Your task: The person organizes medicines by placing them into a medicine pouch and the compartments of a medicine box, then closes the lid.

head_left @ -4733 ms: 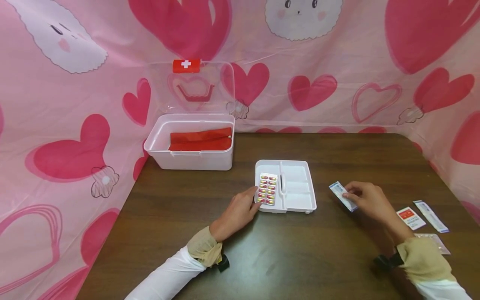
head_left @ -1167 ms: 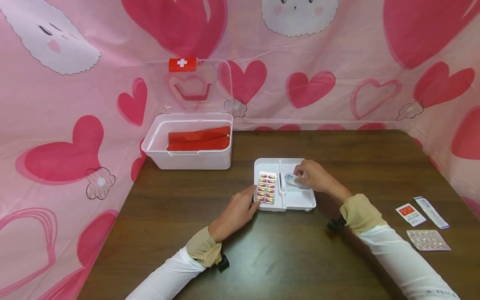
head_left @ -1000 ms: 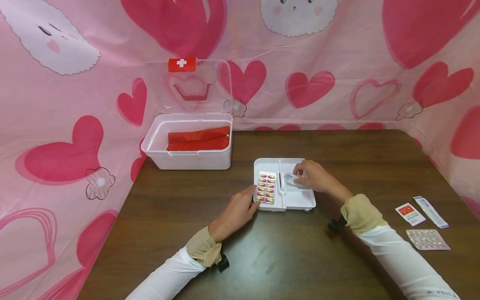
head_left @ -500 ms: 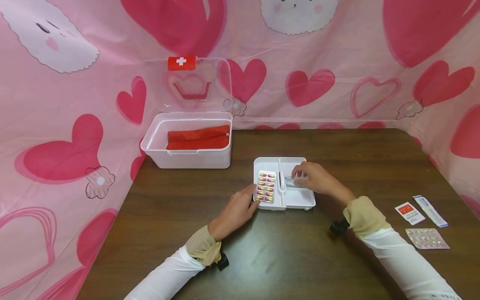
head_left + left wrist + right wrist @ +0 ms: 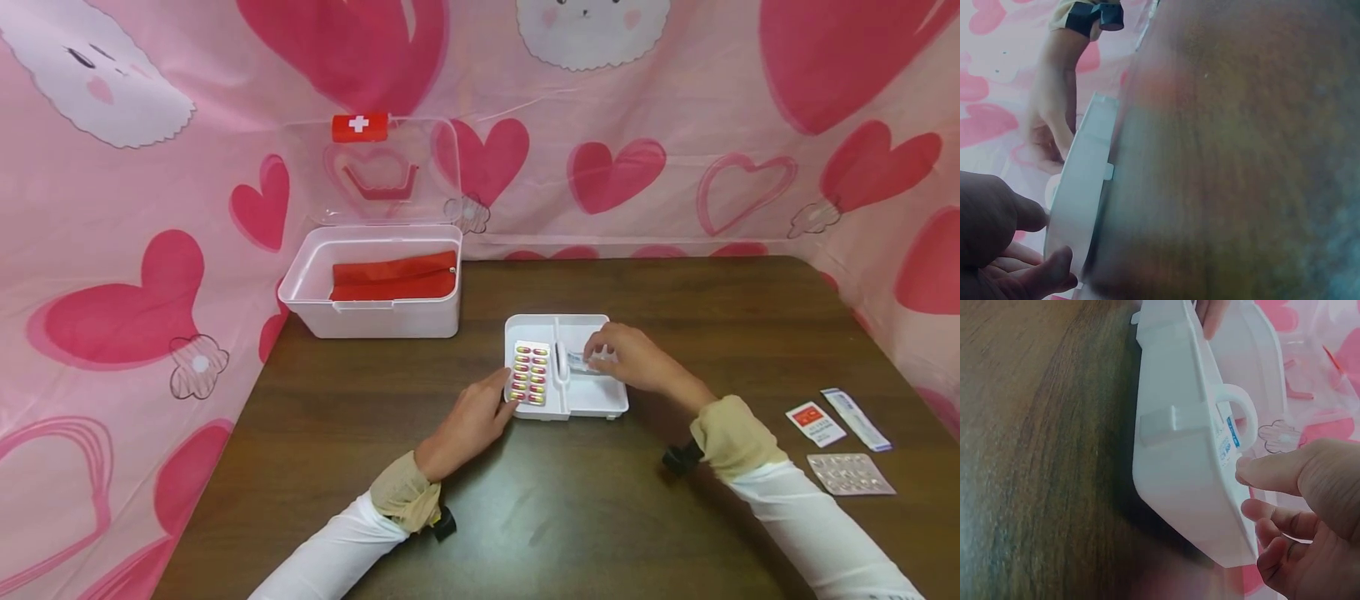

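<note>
A white divided tray (image 5: 600, 403) with a central handle stands on the table. My left hand (image 5: 467, 423) holds the tray's left front corner, thumb and fingers at its wall and rim in the left wrist view. A blister pack of red-and-yellow capsules (image 5: 530, 374) lies in the left compartment. Over the right side hovers my right hand (image 5: 636, 360), its fingertips right at a small white-and-blue sachet (image 5: 576, 362) that lies in a compartment beside the handle. In the right wrist view, thumb and fingers stand apart near the rim, and the sachet (image 5: 1227, 445) is partly hidden.
At the right lie a red-and-white packet (image 5: 816, 424), a long narrow sachet (image 5: 857, 419) and a silvery blister pack (image 5: 851, 474). Back left stands a white first-aid box (image 5: 371, 321), clear lid raised, with a red pouch (image 5: 393, 277) inside. A heart-patterned cloth hangs behind.
The right hand has carried the sachet from right of the tray into its right side. There the sachet has settled flatter, and the fingers have loosened slightly. The left hand has stayed put.
</note>
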`<state>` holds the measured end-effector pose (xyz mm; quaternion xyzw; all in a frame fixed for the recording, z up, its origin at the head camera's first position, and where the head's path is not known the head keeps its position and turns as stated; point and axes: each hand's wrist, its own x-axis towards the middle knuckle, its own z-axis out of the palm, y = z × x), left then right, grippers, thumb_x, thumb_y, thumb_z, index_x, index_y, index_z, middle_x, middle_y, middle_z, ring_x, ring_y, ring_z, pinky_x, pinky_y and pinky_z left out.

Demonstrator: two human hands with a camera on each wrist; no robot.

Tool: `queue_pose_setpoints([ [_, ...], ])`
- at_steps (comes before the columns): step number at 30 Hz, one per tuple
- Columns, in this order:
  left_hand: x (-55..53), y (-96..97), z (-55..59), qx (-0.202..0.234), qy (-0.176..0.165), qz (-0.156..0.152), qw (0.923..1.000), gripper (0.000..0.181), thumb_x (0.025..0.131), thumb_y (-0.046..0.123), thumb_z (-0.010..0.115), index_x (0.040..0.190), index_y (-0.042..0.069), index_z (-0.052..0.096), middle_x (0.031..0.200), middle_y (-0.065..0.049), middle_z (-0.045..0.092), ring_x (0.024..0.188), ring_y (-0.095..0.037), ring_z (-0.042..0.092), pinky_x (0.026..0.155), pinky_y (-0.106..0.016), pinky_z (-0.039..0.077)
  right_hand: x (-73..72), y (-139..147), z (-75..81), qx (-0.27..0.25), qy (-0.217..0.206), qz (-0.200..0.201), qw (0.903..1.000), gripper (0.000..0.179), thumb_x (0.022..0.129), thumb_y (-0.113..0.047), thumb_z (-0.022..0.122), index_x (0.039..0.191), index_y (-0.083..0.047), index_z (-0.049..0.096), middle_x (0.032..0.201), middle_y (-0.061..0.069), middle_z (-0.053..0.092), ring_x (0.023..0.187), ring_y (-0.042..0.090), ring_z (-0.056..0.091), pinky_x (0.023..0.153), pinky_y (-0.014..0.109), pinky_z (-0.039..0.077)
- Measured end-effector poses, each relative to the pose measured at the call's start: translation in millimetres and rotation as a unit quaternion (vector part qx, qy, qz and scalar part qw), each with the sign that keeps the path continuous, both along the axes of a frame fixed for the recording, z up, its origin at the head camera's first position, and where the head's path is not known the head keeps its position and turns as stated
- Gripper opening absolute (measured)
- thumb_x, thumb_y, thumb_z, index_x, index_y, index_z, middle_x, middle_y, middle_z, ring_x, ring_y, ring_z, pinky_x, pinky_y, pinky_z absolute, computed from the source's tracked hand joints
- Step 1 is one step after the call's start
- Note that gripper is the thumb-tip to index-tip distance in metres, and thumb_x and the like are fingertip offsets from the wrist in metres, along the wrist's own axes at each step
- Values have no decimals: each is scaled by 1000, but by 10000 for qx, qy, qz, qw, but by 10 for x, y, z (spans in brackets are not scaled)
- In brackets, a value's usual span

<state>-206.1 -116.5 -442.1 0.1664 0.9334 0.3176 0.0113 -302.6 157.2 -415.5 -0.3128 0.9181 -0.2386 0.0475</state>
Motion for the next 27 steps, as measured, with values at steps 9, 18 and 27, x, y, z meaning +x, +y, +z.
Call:
queue_pose_setpoints([
  [9, -6, 0, -7, -97, -35, 13, 9999, 51, 98, 18, 63, 143, -1, 48, 137, -15, 61, 118, -22, 63, 98, -41, 53, 128, 208, 59, -179, 371, 23, 9991, 14, 85, -5, 74, 98, -8, 71, 90, 6, 64, 81, 20, 57, 73, 36, 49],
  [18, -8, -12, -9, -93, -53, 37, 9999, 52, 97, 17, 64, 143, -1, 48, 138, -15, 60, 118, -21, 63, 98, -41, 53, 268, 413, 107, -284, 408, -271, 9984, 19, 85, -5, 75, 103, -9, 70, 97, 3, 67, 89, 20, 62, 80, 42, 53],
  [27, -6, -5, -20, -70, 193, -46, 9998, 48, 97, 16, 64, 139, -2, 51, 132, -15, 64, 113, -22, 65, 94, -40, 55, 413, 665, 125, -465, 1052, -335, 9928, 26, 81, -3, 77, 106, -7, 68, 97, 5, 72, 85, 19, 66, 71, 34, 54],
])
